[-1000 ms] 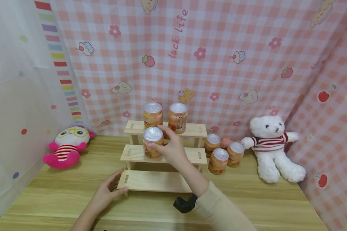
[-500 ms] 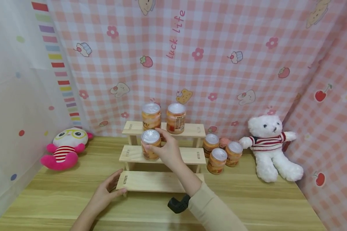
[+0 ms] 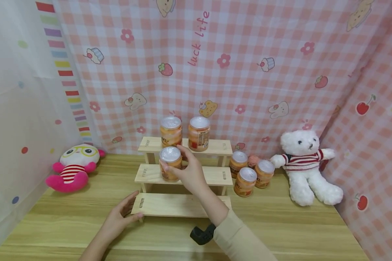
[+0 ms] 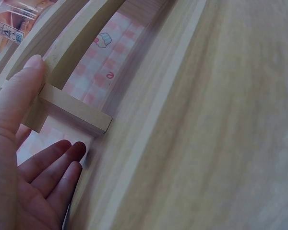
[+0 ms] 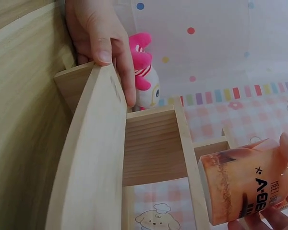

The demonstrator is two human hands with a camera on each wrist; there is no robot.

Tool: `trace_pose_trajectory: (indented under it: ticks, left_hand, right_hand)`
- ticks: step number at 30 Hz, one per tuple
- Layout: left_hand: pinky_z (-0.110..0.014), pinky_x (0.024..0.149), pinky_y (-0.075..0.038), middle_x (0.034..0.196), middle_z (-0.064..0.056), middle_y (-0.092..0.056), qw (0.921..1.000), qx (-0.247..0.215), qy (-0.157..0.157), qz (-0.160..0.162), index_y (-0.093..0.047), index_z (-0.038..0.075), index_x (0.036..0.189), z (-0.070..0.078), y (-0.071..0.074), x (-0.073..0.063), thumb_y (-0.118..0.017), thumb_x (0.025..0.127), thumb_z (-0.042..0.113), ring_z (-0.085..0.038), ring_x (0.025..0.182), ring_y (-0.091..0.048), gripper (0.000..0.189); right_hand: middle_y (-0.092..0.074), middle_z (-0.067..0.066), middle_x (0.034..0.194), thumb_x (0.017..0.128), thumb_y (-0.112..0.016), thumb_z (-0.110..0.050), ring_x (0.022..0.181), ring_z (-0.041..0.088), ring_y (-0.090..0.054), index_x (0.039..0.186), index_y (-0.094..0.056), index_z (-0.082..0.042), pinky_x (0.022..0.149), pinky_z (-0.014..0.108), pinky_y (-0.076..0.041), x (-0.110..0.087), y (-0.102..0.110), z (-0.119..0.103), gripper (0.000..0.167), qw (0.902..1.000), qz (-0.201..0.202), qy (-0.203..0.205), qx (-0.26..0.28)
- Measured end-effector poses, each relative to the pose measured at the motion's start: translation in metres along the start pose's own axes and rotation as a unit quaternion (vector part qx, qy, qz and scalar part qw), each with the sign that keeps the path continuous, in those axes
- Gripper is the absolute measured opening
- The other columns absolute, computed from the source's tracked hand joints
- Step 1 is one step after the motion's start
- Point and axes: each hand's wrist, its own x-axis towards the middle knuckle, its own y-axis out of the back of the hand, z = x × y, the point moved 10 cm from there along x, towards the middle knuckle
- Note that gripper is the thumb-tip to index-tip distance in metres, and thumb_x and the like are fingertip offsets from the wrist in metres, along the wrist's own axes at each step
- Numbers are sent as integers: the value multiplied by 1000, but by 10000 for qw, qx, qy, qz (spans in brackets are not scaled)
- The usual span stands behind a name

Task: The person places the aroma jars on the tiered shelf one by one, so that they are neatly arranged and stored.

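In the head view, my right hand (image 3: 193,174) grips an orange-labelled can (image 3: 170,154) with a silver lid. The can stands upright at the left part of the middle step of a three-step wooden display stand (image 3: 179,204). Its base is right at the board in the right wrist view, where the printed can (image 5: 245,182) shows at the lower right. My left hand (image 3: 117,219) holds the left end of the lowest step. The thumb lies on the board's front edge and the index finger reaches along the end; the other fingers (image 4: 53,175) curl loosely below.
Two like cans (image 3: 199,136) stand on the top step. Several more cans (image 3: 246,185) are on the table right of the stand, near a white teddy bear (image 3: 302,166). A pink plush toy (image 3: 75,168) sits at left. A checked curtain (image 3: 248,83) hangs behind.
The right hand has lowered the can slightly onto the middle step. The left hand keeps its place on the stand. The head view has shifted a little.
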Motion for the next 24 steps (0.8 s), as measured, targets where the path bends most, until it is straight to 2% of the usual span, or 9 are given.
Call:
trace_pose_trajectory:
  ticks: [5, 10, 14, 17, 19, 24]
  left_hand:
    - [-20, 89, -43, 130, -22, -53, 10000, 14, 5, -2, -41, 6, 145, 0, 0, 0, -79, 80, 12, -25, 113, -54, 76]
    - [-19, 90, -43, 131, -22, -53, 10000, 10, 34, 4, -41, 6, 145, -1, 0, 0, -79, 79, 12, -23, 114, -54, 76]
    - [-19, 90, -42, 130, -22, -54, 10000, 31, 47, 13, -42, 6, 144, -1, 1, 0, -79, 79, 12, -23, 114, -54, 75]
    - [-19, 90, -42, 131, -22, -54, 10000, 53, 46, -1, -41, 6, 145, -1, 1, 0, -79, 80, 13, -26, 114, -53, 76]
    - [-20, 90, -43, 131, -22, -53, 10000, 76, 31, -16, -41, 7, 145, -2, 0, 1, -79, 80, 13, -28, 115, -53, 76]
    - [-20, 90, -43, 130, -22, -54, 10000, 73, 9, -11, -40, 6, 145, -3, 1, 1, -78, 80, 13, -29, 115, -53, 76]
  right_hand:
    - [-56, 0, 127, 75, -83, -21, 113, 18, -51, 137, -51, -15, 85, 37, -50, -6, 5, -1, 70, 9994, 96, 218, 236]
    - [-56, 2, 129, 77, -82, -18, 114, 20, -51, 138, -50, -13, 88, 41, -49, -14, 16, 0, 69, 9993, 95, 260, 233]
    - [-53, 11, 133, 79, -79, -9, 117, 29, -49, 138, -49, -7, 94, 47, -44, -31, 32, -19, 66, 9994, 122, 72, 307]
    - [-54, 17, 132, 79, -77, -2, 118, 36, -49, 135, -51, -1, 96, 50, -42, -44, 47, -34, 61, 9993, 230, 103, 291]
    - [-55, 17, 129, 79, -78, -2, 117, 37, -50, 133, -53, -1, 95, 49, -43, -49, 56, -32, 60, 9990, 347, 189, 220]
    - [-58, 11, 126, 77, -80, -4, 115, 28, -52, 132, -55, -8, 95, 45, -44, -59, 81, -3, 61, 9975, 664, 206, 109]
